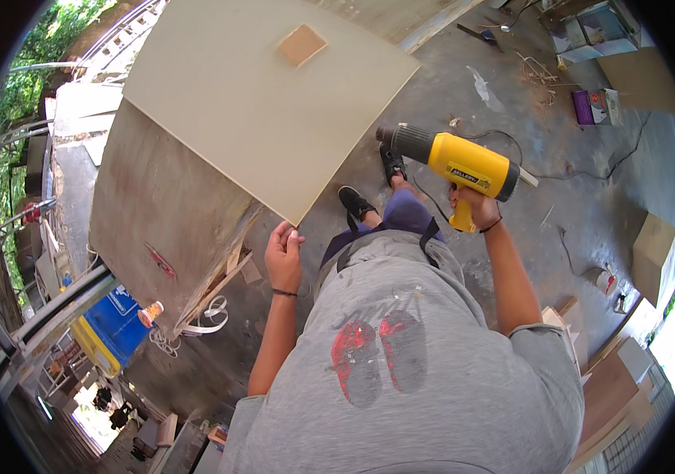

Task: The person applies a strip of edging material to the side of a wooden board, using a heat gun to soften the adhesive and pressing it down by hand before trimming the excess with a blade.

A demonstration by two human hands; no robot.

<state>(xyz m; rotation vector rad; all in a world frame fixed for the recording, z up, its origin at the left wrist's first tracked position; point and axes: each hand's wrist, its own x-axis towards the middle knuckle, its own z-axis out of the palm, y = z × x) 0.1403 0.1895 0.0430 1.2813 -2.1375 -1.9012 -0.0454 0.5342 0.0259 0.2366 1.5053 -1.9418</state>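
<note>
My right hand (pixel 475 207) grips a yellow and black heat gun (pixel 464 162) by its handle. The dark nozzle points left, at the edge of a large pale board (pixel 274 103), a short gap away. With my left hand (pixel 283 251) I pinch the board's near corner between thumb and fingers. The board lies on a worn wooden workbench (pixel 163 182) and overhangs it toward me. On top of the board rests a small tan square block (pixel 302 45).
A red-handled tool (pixel 160 261) lies on the bench. A white strap loop (pixel 212 316) hangs off its near edge. Left of it stands a blue and yellow container (pixel 112 324). A black cord (pixel 582 174) runs across the floor to the right, near a purple box (pixel 584 107).
</note>
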